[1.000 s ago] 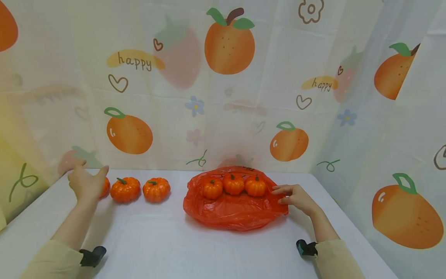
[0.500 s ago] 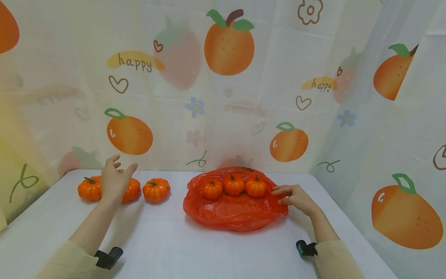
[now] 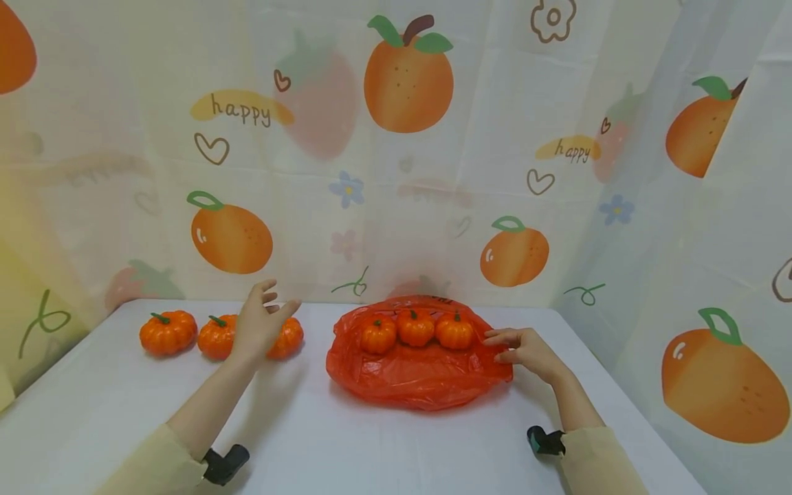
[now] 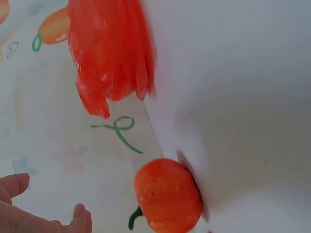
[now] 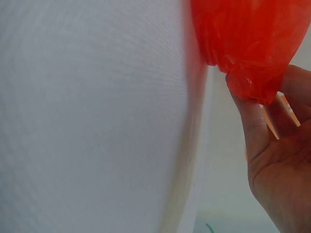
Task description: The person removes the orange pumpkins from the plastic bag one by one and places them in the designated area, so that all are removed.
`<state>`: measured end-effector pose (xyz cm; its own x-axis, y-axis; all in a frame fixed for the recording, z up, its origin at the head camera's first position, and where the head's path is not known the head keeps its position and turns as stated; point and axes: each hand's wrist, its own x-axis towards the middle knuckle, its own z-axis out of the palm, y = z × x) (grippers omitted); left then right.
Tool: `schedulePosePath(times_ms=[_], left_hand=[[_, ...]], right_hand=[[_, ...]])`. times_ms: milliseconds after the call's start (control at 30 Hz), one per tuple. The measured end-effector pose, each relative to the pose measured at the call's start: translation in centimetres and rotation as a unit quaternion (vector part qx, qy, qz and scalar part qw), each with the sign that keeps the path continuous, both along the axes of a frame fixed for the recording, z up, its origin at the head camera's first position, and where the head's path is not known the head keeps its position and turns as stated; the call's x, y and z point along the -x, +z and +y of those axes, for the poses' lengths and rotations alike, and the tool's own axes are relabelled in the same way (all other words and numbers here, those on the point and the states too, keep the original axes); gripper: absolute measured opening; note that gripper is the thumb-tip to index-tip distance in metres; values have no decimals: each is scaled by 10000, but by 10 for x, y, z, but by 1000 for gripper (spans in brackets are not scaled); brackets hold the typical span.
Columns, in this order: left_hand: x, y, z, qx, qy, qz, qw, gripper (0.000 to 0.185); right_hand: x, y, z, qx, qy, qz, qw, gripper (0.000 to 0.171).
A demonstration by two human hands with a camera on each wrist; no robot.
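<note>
Fingers [image 3: 265, 285] of our left hand [image 3: 256, 325] are spread, holding nothing, partly covering two of three pumpkins [image 3: 214, 338] at lower left in the head view. Our left wrist view bares the stem [image 4: 135, 218] of the rightmost pumpkin [image 4: 167, 195], hidden there. Our right hand [image 3: 527, 352] pinches the edge of a red bag [image 3: 421, 385] on the surface [image 3: 371, 454], lower centre; only the head view shows three more pumpkins [image 3: 416, 329] inside.

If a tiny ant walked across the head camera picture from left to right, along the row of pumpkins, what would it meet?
The leftmost pumpkin → the row's middle pumpkin → the row's last pumpkin → the red bag with three pumpkins in it → the right hand at its edge.
</note>
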<state>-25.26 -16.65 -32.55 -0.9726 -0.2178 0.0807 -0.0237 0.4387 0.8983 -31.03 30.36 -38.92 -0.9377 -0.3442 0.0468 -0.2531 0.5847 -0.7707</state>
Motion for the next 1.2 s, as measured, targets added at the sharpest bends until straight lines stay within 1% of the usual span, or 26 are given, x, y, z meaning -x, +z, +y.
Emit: schedulePosePath(times_ms=[33,133,267,433,700,933,1067,1200], left_hand=[[-1,0,3,3,-44,0,10000,74],[-3,-2,13,106,-156,9,9998,72],[-5,-7,28,104,-335,75,9994,68],[-4,-13,52,44,-573,198,9981,64],[-4,-19,90,151,-837,436,9954,58],[-3,-31,114,293,-1117,659,9911,55],[0,-34,122,432,-1132,601,9908,56],[2,-35,128,446,-1151,467,9913,57]], right_hand=[[0,0,0,-47,34,43,10000,33],[1,1,-1,2,-28,-16,10000,33],[1,1,-1,36,4,-62,10000,33],[1,0,1,13,-20,-39,10000,33],[0,0,3,88,-47,-30,9999,33],[-1,1,1,112,-49,-18,9999,33],[-1,0,1,122,-57,-34,9999,33],[0,0,2,123,-73,-44,9999,33]])
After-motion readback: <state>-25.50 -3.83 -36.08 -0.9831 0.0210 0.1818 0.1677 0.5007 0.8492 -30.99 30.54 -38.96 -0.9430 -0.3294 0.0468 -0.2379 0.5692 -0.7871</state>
